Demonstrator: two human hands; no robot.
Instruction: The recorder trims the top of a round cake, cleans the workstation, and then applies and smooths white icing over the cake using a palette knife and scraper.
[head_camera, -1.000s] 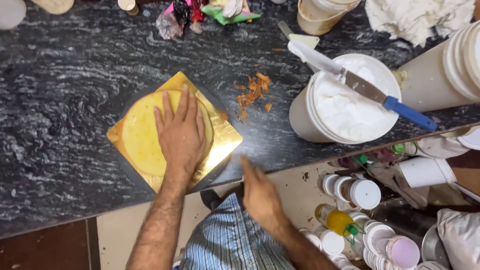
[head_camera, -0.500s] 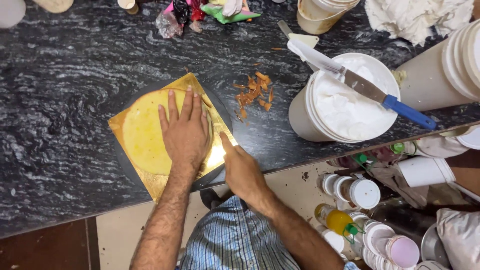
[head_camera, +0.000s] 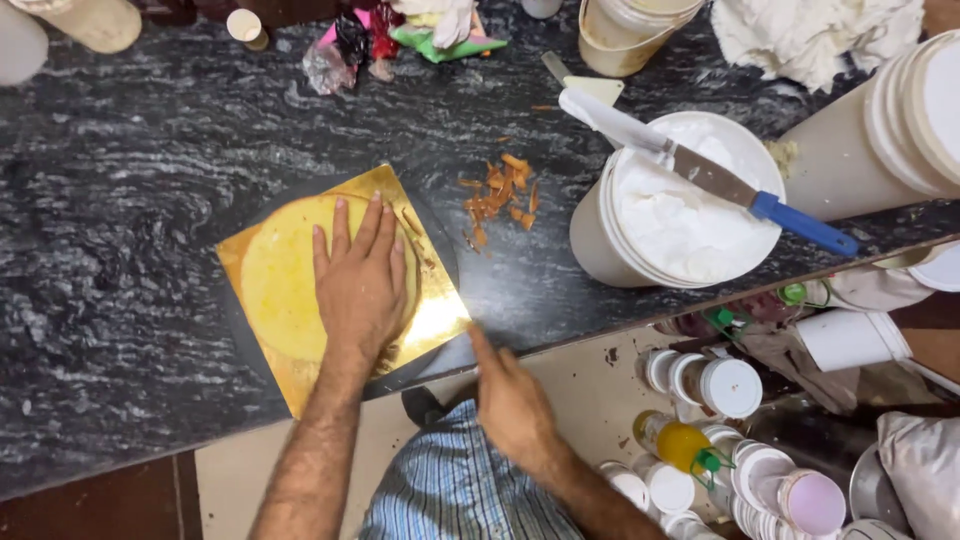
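While the left hand (head_camera: 360, 285) presses flat, fingers spread, on the yellow cake layer (head_camera: 275, 285), its gold board (head_camera: 440, 315) nears the counter edge (head_camera: 560, 335). Right hand (head_camera: 512, 405) hovers loosely open, empty, beside a white bucket (head_camera: 600, 245).

even indoor light, glare on gold board (head_camera: 440, 318), right hand (head_camera: 512, 400) blurred.

— What's on my tabletop (head_camera: 120, 150) to the right?

— A white bucket of cream (head_camera: 685, 205), with my blue-handled palette knife (head_camera: 700, 170) lying across its rim. Orange crumbs (head_camera: 500, 195) are scattered just beside it.

— And below the edge?

— White-lidded jars (head_camera: 715, 380) and a yellow squeeze bottle (head_camera: 680, 445), crowded together.
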